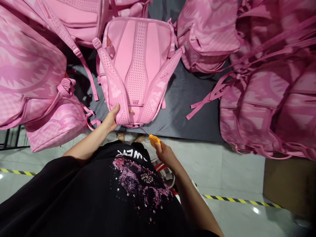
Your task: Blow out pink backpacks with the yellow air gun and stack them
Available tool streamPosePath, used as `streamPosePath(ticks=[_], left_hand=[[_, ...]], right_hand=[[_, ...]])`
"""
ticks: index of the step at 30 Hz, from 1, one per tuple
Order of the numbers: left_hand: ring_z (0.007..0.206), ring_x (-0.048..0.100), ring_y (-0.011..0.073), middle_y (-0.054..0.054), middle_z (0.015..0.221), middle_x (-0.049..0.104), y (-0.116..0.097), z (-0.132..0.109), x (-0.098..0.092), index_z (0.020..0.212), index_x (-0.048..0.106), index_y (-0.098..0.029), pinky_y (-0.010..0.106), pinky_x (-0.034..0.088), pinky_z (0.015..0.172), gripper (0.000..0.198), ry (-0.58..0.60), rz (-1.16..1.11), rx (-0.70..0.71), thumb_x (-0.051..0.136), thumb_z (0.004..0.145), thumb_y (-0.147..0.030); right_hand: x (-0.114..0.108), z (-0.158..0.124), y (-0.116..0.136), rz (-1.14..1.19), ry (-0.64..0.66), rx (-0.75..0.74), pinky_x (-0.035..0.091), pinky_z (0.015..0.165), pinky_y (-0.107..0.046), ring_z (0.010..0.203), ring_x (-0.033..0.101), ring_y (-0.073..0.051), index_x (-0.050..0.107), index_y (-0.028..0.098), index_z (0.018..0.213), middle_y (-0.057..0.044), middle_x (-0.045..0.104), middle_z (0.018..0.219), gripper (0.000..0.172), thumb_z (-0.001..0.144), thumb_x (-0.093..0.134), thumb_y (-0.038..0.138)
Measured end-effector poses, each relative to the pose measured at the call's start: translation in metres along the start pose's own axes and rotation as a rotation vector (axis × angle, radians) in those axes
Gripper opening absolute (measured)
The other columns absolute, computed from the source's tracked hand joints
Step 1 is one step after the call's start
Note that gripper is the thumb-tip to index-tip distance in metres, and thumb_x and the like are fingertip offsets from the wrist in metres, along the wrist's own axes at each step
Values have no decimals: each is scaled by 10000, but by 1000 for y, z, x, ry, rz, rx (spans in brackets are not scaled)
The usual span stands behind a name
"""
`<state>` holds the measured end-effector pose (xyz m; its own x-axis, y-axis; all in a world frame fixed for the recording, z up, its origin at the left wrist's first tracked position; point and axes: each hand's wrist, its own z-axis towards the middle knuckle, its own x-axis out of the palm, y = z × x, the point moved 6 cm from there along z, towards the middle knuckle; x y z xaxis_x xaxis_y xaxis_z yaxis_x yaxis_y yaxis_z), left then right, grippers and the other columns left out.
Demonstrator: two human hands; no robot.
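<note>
A pink backpack (138, 62) lies on the dark table, its padded back panel facing up and its top end towards me. Its two shoulder straps spread outward to either side. My left hand (113, 118) grips the near left end of the backpack by a strap, with the thumb on top and most fingers hidden beneath. In my right hand (164, 152) is a tool with a yellow-orange handle (154, 139) and a thin metal shaft, like a screwdriver or hot-knife. The shaft's tip meets the backpack's near edge; what it touches there is too small to tell.
More pink backpacks stand at the left (32, 65), back right (207, 33) and right (259, 108). Loose straps (204, 103) trail over the dark cloth-covered table (190, 125). Yellow-black tape (242, 199) runs along the tiled floor, near a brown box (288, 184).
</note>
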<state>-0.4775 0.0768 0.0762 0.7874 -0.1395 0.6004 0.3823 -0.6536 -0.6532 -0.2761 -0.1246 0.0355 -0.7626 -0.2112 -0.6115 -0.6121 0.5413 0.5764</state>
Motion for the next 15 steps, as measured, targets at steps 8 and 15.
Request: streamPosePath(ticks=[8, 15], left_hand=[[810, 761, 242, 91, 803, 769, -8, 1, 1, 1221, 653, -108, 391, 607, 898, 446, -59, -116, 65, 491, 986, -450], [997, 730, 296, 122, 936, 775, -16, 8, -29, 1137, 693, -116, 461, 546, 997, 447, -25, 6, -7, 594, 917, -492]], right_hand=[[34, 5, 24, -245, -73, 97, 343, 662, -300, 899, 677, -274, 565, 188, 1138, -119, 714, 940, 336, 1042, 325, 403], [49, -14, 4, 235, -114, 55, 367, 597, -313, 680, 594, -233, 548, 223, 908, -72, 605, 731, 365, 958, 417, 559]])
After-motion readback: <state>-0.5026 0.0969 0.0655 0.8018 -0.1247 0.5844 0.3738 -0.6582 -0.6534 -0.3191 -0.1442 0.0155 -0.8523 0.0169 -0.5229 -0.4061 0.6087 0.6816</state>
